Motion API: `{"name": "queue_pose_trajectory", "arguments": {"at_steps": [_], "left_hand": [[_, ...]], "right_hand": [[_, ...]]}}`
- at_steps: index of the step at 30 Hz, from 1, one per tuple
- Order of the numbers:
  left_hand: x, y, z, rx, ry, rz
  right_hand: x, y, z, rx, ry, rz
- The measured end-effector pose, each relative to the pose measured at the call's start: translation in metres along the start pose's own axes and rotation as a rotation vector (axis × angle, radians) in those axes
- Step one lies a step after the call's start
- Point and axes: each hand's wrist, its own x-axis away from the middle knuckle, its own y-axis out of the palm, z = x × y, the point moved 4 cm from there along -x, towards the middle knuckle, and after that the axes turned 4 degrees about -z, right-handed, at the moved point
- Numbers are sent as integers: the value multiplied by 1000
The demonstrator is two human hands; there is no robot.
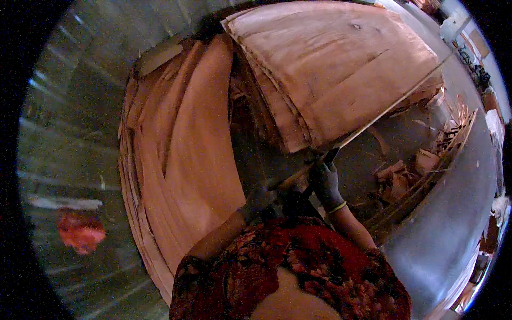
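Past the red floral shirt (pixel 325 245), I have right fingers (pixel 321 173) clasping a long pale strip (pixel 368 125) beside the veneer stack (pixel 341 69) — likely light, springy, best held 2-handed — but can't tell whether left fingers (pixel 260 197) grip.

At far left, a crumpled red shape (pixel 81 230) just below a pale strip (pixel 64 202); at right, heaped wood scraps (pixel 396 180).

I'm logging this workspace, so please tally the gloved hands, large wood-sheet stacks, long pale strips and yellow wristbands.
Gloved hands: 2
Large wood-sheet stacks: 2
Long pale strips: 1
Yellow wristbands: 1
Total: 6
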Motion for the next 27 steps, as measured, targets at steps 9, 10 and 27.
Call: {"name": "queue_pose_trajectory", "arguments": {"at_steps": [9, 10, 27], "left_hand": [[-136, -129, -5, -107, 370, -65], [-136, -148, -5, 39, 224, -59], [-300, -452, -149, -194, 80, 158]], "right_hand": [[-207, 15, -19, 75, 146, 153], [-223, 11, -27, 24, 164, 191], [-186, -43, -9, -379, 244, 529]]}}
